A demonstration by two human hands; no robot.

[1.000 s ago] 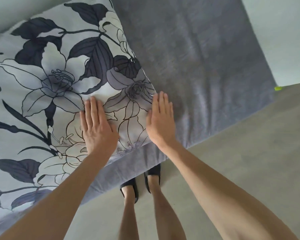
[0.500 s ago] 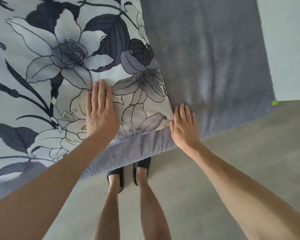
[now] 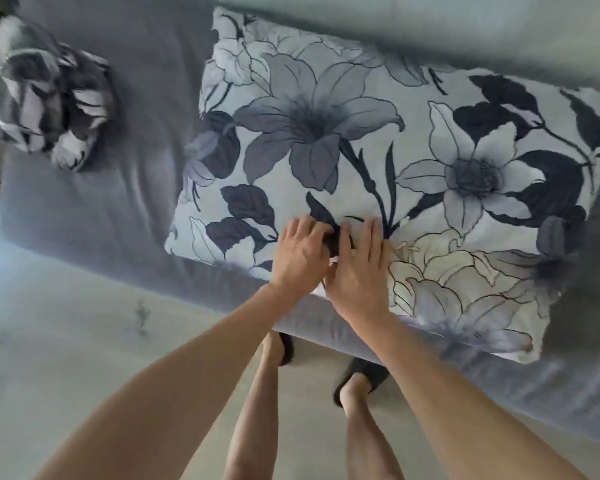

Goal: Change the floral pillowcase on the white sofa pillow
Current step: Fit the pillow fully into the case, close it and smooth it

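The pillow in its floral pillowcase (image 3: 378, 150) lies flat on the grey sofa seat (image 3: 125, 174), its long side towards me. Both hands sit side by side on the middle of the pillow's near edge. My left hand (image 3: 300, 252) has bent fingers, their tips pressing the fabric at a dark fold. Beside it, almost touching, my right hand (image 3: 359, 268) lies flat with straight fingers pressing the pillowcase. Neither hand visibly holds anything.
A crumpled bundle of dark floral fabric (image 3: 45, 91) lies on the seat's far left. The pale sofa back (image 3: 465, 26) runs along the top. My feet in black slippers (image 3: 364, 375) stand on the light floor (image 3: 66, 341) against the sofa's front edge.
The view has swung right to left along the pillow, so the whole pillow now shows. My right hand came off the grey seat back onto the pillowcase, next to my left hand.
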